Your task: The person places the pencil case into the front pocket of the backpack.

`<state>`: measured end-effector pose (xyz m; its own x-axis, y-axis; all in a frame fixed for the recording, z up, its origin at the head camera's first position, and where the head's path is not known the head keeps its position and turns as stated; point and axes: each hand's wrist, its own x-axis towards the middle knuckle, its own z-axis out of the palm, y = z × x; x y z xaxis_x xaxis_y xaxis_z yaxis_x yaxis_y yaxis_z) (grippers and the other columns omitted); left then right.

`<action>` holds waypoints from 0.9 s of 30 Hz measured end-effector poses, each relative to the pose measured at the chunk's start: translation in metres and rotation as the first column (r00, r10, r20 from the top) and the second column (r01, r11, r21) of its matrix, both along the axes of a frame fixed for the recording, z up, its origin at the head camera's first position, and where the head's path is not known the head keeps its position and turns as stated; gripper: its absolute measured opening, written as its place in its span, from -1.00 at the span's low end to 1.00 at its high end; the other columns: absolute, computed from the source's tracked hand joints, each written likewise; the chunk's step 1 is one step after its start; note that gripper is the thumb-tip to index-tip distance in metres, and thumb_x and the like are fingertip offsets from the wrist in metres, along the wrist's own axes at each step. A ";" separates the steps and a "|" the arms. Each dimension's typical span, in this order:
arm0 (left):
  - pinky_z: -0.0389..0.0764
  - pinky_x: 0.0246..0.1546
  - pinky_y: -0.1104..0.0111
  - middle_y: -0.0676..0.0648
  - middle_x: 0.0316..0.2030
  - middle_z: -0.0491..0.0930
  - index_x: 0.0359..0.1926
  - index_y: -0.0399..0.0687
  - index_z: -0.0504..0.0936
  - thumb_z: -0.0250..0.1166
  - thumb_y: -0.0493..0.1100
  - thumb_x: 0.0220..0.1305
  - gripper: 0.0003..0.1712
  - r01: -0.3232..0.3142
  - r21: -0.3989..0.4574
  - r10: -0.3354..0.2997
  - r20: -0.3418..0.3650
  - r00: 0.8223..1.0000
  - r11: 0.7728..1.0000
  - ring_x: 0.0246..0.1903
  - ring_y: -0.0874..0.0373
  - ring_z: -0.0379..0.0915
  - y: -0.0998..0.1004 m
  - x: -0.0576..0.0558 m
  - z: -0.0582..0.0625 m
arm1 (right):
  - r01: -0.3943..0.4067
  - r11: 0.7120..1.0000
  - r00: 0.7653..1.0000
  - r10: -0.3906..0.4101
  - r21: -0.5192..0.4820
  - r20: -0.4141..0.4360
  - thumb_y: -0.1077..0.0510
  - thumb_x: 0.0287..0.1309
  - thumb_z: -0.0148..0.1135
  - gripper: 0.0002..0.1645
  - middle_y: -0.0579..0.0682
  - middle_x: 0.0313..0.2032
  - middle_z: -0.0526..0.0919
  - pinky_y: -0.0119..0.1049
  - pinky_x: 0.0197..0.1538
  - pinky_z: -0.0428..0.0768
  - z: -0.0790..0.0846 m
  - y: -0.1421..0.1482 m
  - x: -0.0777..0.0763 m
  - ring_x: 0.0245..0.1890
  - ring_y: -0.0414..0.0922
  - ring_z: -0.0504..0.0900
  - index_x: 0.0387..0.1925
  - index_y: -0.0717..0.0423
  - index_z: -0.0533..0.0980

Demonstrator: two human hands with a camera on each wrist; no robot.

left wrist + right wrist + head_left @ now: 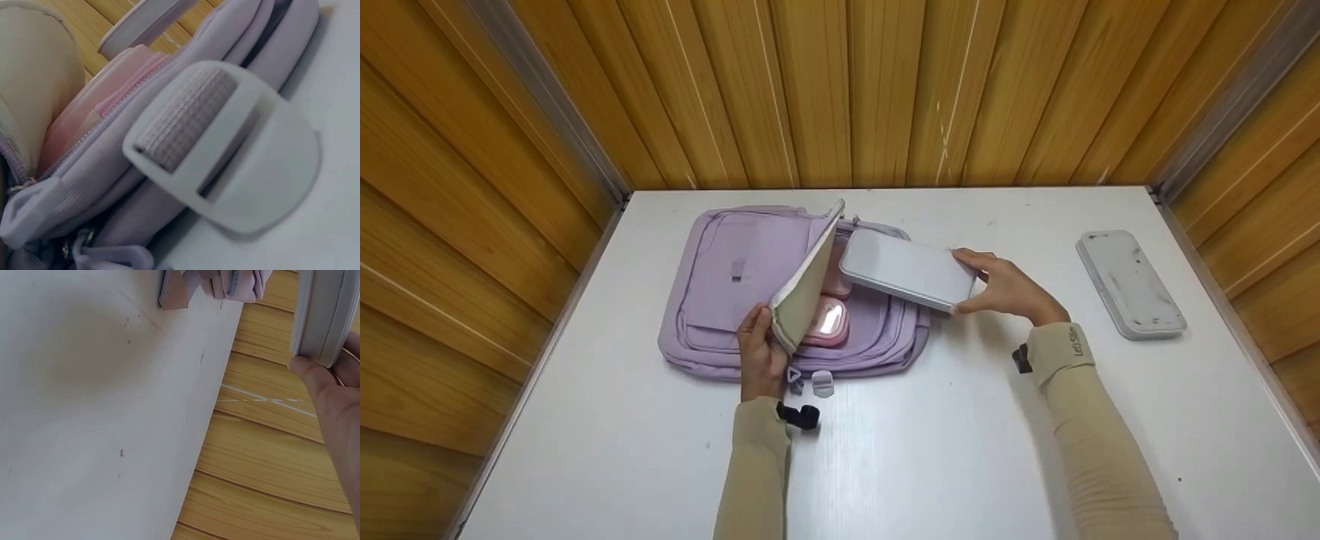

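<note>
A lilac backpack (712, 300) lies flat on the white table with its front pocket unzipped. My left hand (762, 349) pinches the lower edge of the raised pocket flap (802, 292), whose cream lining faces right. Inside the pocket sit pink cases (829, 322), one with a shiny clear top. By its right end, my right hand (1009, 289) grips a flat pale-grey case (911, 266), thumb at the near edge and fingers at the far one. The case's left end hangs over the pocket opening. In the left wrist view a grey strap buckle (225, 146) fills the middle.
On the right of the white table (922, 450) lies a second grey case (1132, 285), scuffed with dark marks. Wood-patterned panels (885, 90) rise behind the table and at both sides. Zip pulls (795, 379) dangle at the backpack's near edge.
</note>
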<state>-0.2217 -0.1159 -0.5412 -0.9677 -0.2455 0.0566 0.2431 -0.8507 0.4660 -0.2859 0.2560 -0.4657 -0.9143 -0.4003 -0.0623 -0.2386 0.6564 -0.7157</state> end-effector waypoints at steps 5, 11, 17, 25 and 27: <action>0.62 -0.25 0.45 0.02 -0.43 0.70 -0.40 -0.06 0.74 0.51 -0.20 -0.15 -0.81 0.002 -0.010 -0.002 0.004 1.000 1.000 -0.36 0.23 0.63 -0.001 0.000 -0.001 | -0.016 1.000 1.000 0.016 -0.003 0.021 -0.02 -0.32 0.63 0.26 0.13 0.46 0.10 0.06 0.48 0.01 -0.001 -0.010 -0.005 0.48 0.14 0.01 0.42 0.10 0.16; 0.62 -0.25 0.44 0.02 -0.41 0.69 -0.40 -0.06 0.73 0.50 -0.18 -0.14 -0.81 -0.002 -0.033 0.003 0.023 1.000 0.999 -0.35 0.23 0.61 -0.001 -0.001 0.000 | -0.026 1.000 0.998 0.025 0.007 0.059 -0.04 -0.31 0.62 0.25 0.09 0.48 0.08 0.04 0.50 -0.04 -0.005 -0.017 -0.012 0.49 0.11 -0.03 0.43 0.03 0.15; 0.62 -0.28 0.46 0.03 -0.42 0.68 -0.41 -0.04 0.74 0.51 -0.17 -0.14 -0.82 -0.003 -0.038 0.004 0.022 1.000 0.999 -0.36 0.24 0.61 -0.002 -0.001 0.001 | -0.066 0.998 0.996 0.065 0.018 0.065 -0.03 -0.27 0.61 0.25 0.09 0.48 0.08 0.03 0.50 -0.06 -0.005 -0.028 -0.020 0.49 0.11 -0.04 0.44 0.05 0.12; 0.63 -0.28 0.44 0.04 -0.45 0.65 -0.44 -0.03 0.72 0.54 -0.16 -0.20 -0.79 -0.001 -0.058 0.005 0.063 0.998 0.998 -0.38 0.24 0.60 0.000 -0.001 0.002 | -0.111 0.994 0.992 0.109 0.022 0.071 0.06 -0.24 0.61 0.24 0.12 0.48 0.06 0.04 0.50 -0.09 -0.008 -0.045 -0.028 0.49 0.13 -0.06 0.44 0.11 0.10; 0.63 -0.27 0.43 0.04 -0.45 0.65 -0.45 -0.04 0.71 0.56 -0.15 -0.25 -0.75 -0.007 -0.059 0.012 0.079 0.997 0.998 -0.38 0.23 0.59 0.000 -0.001 0.003 | -0.111 0.994 0.990 0.109 0.020 0.087 0.09 -0.24 0.60 0.24 0.11 0.48 0.05 0.03 0.50 -0.08 -0.008 -0.048 -0.030 0.50 0.11 -0.05 0.45 0.11 0.10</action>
<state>-0.2225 -0.1163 -0.5384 -0.9675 -0.2529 -0.0059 0.2108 -0.8190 0.5336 -0.3156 0.2082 -0.4740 -0.8555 -0.4957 -0.1495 -0.2489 0.6469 -0.7208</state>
